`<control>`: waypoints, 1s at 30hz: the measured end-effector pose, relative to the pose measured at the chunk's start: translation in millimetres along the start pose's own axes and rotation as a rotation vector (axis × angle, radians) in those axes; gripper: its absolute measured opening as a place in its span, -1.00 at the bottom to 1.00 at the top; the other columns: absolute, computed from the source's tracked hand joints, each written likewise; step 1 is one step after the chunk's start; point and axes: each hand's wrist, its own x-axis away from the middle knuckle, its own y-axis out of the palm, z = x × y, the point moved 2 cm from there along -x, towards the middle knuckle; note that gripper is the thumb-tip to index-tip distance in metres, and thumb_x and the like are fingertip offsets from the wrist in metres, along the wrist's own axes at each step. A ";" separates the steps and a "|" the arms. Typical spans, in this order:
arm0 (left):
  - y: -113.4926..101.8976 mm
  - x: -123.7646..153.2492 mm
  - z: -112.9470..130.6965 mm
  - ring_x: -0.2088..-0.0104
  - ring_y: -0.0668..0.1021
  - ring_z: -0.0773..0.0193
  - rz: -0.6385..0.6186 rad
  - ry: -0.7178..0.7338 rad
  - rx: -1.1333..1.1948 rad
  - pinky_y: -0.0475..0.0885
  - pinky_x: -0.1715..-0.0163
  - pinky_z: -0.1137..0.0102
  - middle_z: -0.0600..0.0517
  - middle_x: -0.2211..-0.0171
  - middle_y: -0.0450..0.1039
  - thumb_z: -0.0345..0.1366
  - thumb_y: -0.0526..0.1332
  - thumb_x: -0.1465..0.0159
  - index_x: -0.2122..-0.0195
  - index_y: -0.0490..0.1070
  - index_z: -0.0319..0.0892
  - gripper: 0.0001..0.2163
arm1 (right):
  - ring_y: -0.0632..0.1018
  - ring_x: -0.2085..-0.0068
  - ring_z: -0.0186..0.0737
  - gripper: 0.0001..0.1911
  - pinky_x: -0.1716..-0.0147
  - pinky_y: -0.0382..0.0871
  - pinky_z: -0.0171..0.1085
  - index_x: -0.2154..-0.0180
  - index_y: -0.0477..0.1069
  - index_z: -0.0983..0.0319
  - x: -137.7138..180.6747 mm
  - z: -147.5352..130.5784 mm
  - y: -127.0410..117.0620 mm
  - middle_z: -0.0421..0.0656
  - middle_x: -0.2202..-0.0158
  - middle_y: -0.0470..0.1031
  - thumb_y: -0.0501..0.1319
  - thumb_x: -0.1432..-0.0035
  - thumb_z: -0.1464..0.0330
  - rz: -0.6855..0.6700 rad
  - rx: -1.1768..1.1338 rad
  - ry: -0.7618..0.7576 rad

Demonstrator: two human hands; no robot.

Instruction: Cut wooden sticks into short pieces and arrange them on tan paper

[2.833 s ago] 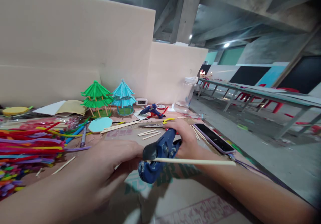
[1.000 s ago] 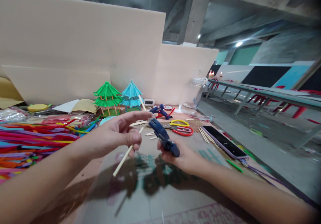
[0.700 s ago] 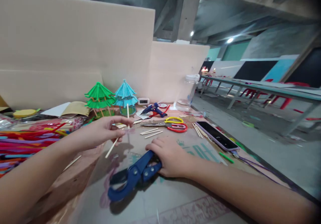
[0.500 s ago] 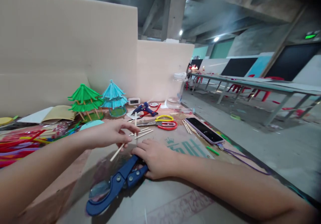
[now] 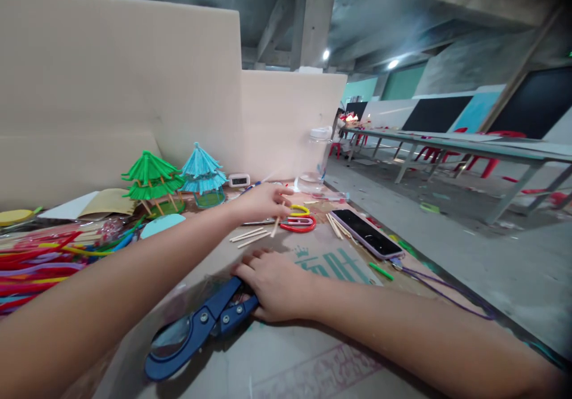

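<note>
My right hand [image 5: 279,286] is wrapped around the handles of a blue pipe cutter [image 5: 203,321], whose curved jaw points down and left on the board. My left hand [image 5: 263,202] reaches out above the red-and-yellow-handled scissors [image 5: 300,224]. A short wooden stick [image 5: 276,225] slants down from its fingers, which are partly closed around the top end. Several more wooden sticks [image 5: 252,238] lie loose just left of it. Most of the scissors' blades and the glue gun are hidden behind the left hand.
A green paper pagoda [image 5: 152,175] and a blue one [image 5: 203,170] stand at the back left. Coloured pipe cleaners [image 5: 40,268] pile up at the left. A phone [image 5: 367,232], another stick bundle [image 5: 336,226] and a clear jar [image 5: 316,158] line the right side.
My left hand has moved forward and right from beside the cutter to over the scissors, carrying a stick. The right hand keeps its grip, and the view has shifted slightly.
</note>
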 end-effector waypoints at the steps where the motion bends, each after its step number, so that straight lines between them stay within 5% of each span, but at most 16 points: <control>1: -11.8 9.8 -8.6 0.35 0.61 0.29 0.042 0.002 0.002 0.52 0.29 0.36 -0.26 -0.03 0.61 -0.43 0.37 -0.17 -0.23 0.43 -0.30 -0.45 | 0.55 0.18 0.01 -0.55 0.10 0.44 -0.09 -0.04 0.43 0.32 -0.3 0.5 0.8 0.03 0.14 0.58 0.25 -0.17 0.22 0.005 -0.008 -0.011; 6: -44.4 65.3 -38.0 0.28 0.61 0.25 0.177 0.053 0.043 0.51 0.22 0.32 -0.20 0.01 0.64 -0.38 0.26 -0.26 -0.07 0.54 -0.25 -0.65 | 0.52 0.15 0.00 -0.57 0.10 0.41 -0.11 -0.02 0.45 0.35 -0.6 0.1 -0.6 0.04 0.13 0.55 0.24 -0.15 0.28 0.043 -0.050 -0.035; 12: -27.4 116.1 -26.4 0.05 0.64 0.21 0.175 0.181 0.164 0.52 -0.03 0.26 -0.14 -0.23 0.50 -0.33 0.30 -0.26 -0.31 0.36 -0.09 -0.45 | 0.51 0.13 0.01 -0.56 0.06 0.39 -0.09 -0.03 0.45 0.35 -0.7 -2.0 -5.4 0.06 0.13 0.56 0.26 -0.13 0.31 -0.006 -0.093 0.013; 17: -21.8 135.3 -25.6 0.10 0.68 0.16 0.215 0.130 0.252 0.58 0.05 0.26 -0.13 0.04 0.66 -0.19 0.37 -0.25 -0.25 0.42 -0.15 -0.46 | 0.51 0.13 0.02 -0.54 0.04 0.39 -0.09 -0.04 0.45 0.35 -1.1 -1.4 -5.9 0.06 0.13 0.55 0.27 -0.11 0.29 -0.028 -0.093 0.023; 23: -38.3 124.2 -59.1 0.28 0.66 0.24 0.323 0.022 0.161 0.60 0.17 0.27 -0.11 0.16 0.67 -0.12 0.36 -0.28 -0.01 0.51 -0.22 -0.64 | 0.48 0.18 -0.02 -0.54 0.13 0.38 -0.13 -0.05 0.44 0.36 -1.5 -1.8 -4.0 0.04 0.15 0.53 0.25 -0.12 0.32 0.000 -0.072 0.002; 27: -37.1 84.9 -76.5 0.25 0.64 0.23 0.322 -0.052 0.035 0.61 0.15 0.23 -0.06 0.18 0.61 -0.20 0.31 -0.38 0.05 0.50 -0.26 -0.76 | 0.46 0.19 -0.04 -0.61 0.16 0.36 -0.15 0.02 0.44 0.35 -1.9 -1.0 -0.8 0.02 0.17 0.53 0.25 -0.11 0.33 0.011 -0.058 -0.013; 30: -30.7 55.3 -73.8 0.10 0.62 0.16 0.275 -0.064 -0.095 0.61 0.10 0.16 -0.08 0.03 0.55 -0.18 0.27 -0.42 -0.04 0.48 -0.24 -0.73 | 0.45 0.19 -0.04 -0.61 0.15 0.34 -0.15 0.02 0.44 0.34 -1.5 -0.6 -0.5 0.01 0.17 0.52 0.25 -0.12 0.33 0.025 -0.063 -0.015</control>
